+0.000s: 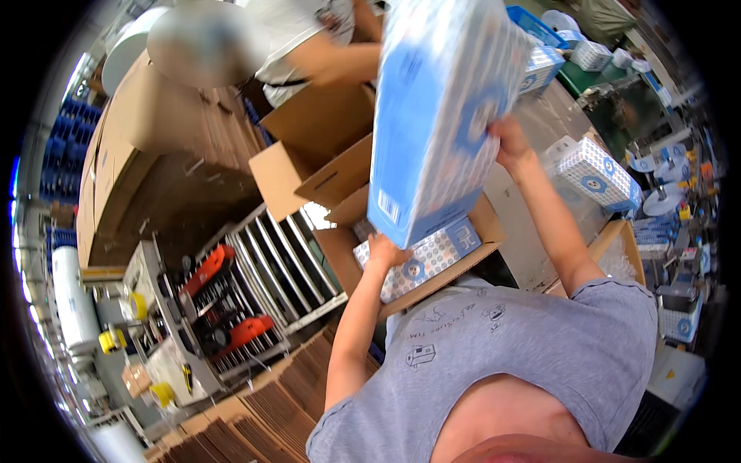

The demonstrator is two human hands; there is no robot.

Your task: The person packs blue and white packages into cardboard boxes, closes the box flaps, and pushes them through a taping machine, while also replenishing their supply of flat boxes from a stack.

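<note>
Both of my hands hold a large blue-and-white patterned box [432, 131], tilted upright above an open cardboard carton [488, 220]. My right hand [511, 140] grips its right side. My left hand [387, 251] is at its lower left corner, with part of the fingers hidden. Inside the carton, just below my left hand, lies another patterned box [432, 266] with a blue end. The held box covers part of the carton and is slightly blurred.
Across from me a person's arm [340, 62] reaches behind the held box, near another open carton [320, 116]. A roller conveyor [270, 255] with red tape dispensers [243, 332] stands left. Patterned boxes [594, 174] sit on the right-hand table. Flattened cardboard [285, 393] is stacked below left.
</note>
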